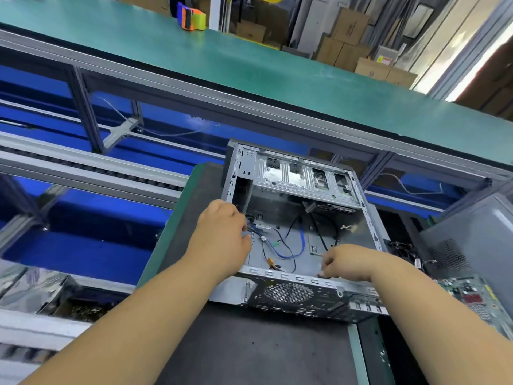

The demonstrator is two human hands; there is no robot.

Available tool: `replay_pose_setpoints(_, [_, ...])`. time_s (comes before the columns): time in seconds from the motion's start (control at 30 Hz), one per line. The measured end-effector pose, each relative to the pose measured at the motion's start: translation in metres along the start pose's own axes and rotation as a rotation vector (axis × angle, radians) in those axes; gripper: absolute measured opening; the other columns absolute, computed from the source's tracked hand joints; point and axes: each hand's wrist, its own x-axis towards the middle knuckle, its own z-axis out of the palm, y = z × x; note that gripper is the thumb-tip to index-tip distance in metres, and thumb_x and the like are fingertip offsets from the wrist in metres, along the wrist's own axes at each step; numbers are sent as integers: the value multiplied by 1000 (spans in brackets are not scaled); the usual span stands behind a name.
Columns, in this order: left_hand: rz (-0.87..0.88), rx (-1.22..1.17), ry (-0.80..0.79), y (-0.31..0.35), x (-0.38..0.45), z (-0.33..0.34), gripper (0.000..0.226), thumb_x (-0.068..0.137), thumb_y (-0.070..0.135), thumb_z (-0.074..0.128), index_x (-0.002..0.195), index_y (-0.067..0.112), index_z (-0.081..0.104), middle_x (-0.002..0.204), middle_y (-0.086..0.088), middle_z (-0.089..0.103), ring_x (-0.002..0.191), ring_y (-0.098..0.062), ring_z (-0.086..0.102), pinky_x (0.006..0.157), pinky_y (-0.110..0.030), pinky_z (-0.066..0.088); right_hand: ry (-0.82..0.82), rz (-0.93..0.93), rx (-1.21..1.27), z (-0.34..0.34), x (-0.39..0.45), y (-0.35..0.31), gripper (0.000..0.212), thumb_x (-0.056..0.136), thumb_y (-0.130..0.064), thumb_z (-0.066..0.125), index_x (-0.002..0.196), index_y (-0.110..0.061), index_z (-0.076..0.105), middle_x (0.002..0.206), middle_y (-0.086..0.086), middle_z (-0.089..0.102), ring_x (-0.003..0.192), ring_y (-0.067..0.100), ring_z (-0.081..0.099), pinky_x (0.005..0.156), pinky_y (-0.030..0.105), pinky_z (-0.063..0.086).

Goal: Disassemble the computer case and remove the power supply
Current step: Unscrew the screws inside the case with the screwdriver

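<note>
A green conveyor belt point(277, 68) runs across the far side; a circuit board point(472, 295) and a grey panel point(477, 234) lie to the right. The computer case point(299, 295) lies open on a dark mat point(249, 343), nearly bare inside, loose cables point(288, 245) trailing. The left hand point(222, 240) curls round cables at the left wall. The right hand point(349, 262) pinches something small at the near rim; what it is cannot be told.

- Computer case point(302, 297) lies open on the dark mat point(249, 345), centre of bench.
- Loose cables point(288, 245) inside case, on its floor.
- Drive cage point(302, 176) at case's far end.
- Circuit board point(472, 295) right of case.
- Conveyor belt point(249, 65) behind; cardboard boxes point(347, 40) beyond it.
- Left hand point(222, 240) at case's left wall; right hand point(349, 262) at near rim.
</note>
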Motion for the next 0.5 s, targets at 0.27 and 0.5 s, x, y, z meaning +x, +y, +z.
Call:
replay_pose_setpoints(0.27, [9,-21,18,-3,0,0,25,90,37,52,105,23,65,112,9,54,124,-16,30,102,-33,30,415,-5,324,3,-27,20,18,96,-29,57,103,-40,70,108,-15,65,82,-4,60,71,21,42])
replay_pose_setpoints(0.5, [58,-55,40,6,-4,-16,15,85,28,65,99,23,68,106,7,60,112,-20,45,100,-36,33,943,29,612,23,-67,62,17,90,-19,62,90,-34,70,89,-14,66,78,0,58,68,26,40])
